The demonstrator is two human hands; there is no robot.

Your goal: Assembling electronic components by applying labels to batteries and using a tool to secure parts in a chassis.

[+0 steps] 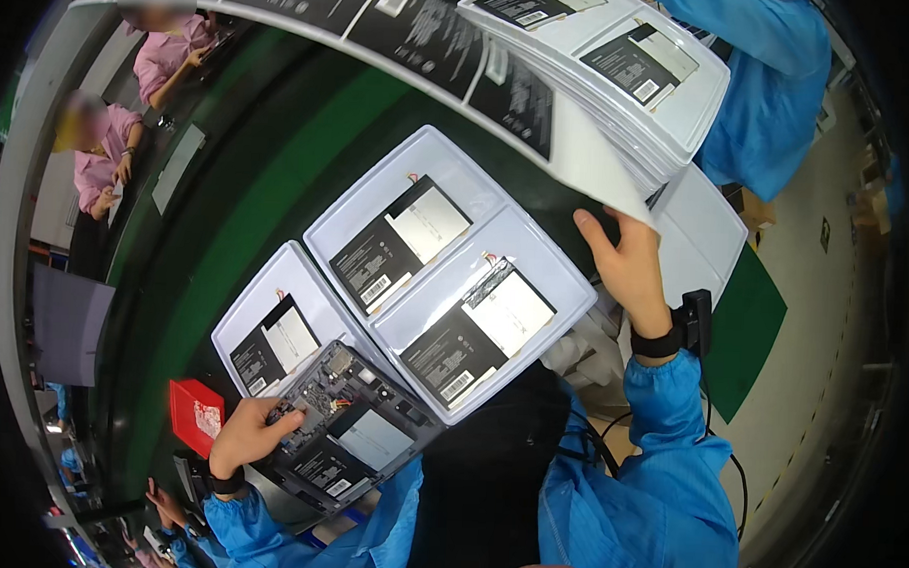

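Note:
My left hand (252,435) grips the left edge of an opened dark device housing (342,420), thumb on top. Inside the housing show a circuit board, thin coloured wires and a black-and-silver battery pack. My right hand (630,270) is at the loose corner of a white sheet of black printed labels (501,90), its fingers partly hidden behind the sheet. Between my hands lies a white two-compartment tray (551,242), with one battery pack (401,244) in the far compartment and another battery pack (478,330) in the near one.
A second white tray (235,321) with a battery lies partly under the housing. A red bin (192,415) stands at left on the green conveyor belt (153,324). At upper right are stacked trays (670,141) beside a person in blue (772,85). People in pink (167,59) sit across the belt.

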